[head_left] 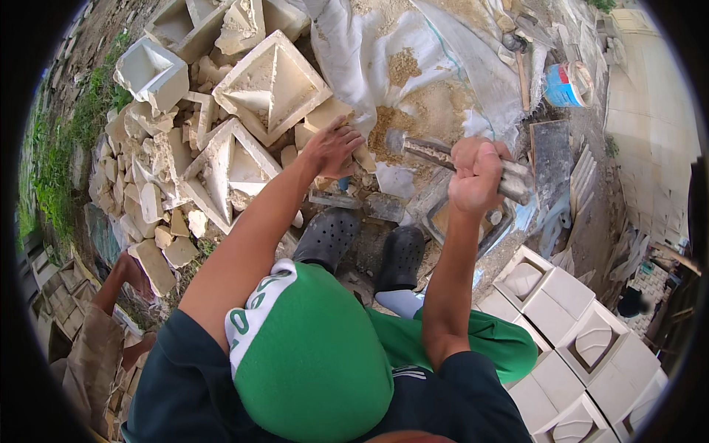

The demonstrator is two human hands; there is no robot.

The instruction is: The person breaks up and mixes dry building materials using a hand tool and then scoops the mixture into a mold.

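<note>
My right hand point(476, 173) is a fist around the thick, worn handle of a hammer point(428, 151). The hammer's grey head, slightly blurred, points left toward my other hand. Bent fingers of my left hand point(336, 150) grip a pale cream stone chunk point(363, 157), mostly covered by the hand. Another cream chunk point(329, 112) lies just beyond these fingers. Below my left hand sits a low grey block point(334, 199), with a small blue item point(343, 184) just above it. Sandy crumbs point(390, 129) lie between the hands.
Broken cream molded blocks point(273, 87) and rubble pile up on the left. A white sheet point(347, 44) with debris spreads ahead. A bucket point(567, 85) stands far right. Finished pale blocks point(546, 376) sit in rows near right. Another person's arm point(114, 284) shows at left.
</note>
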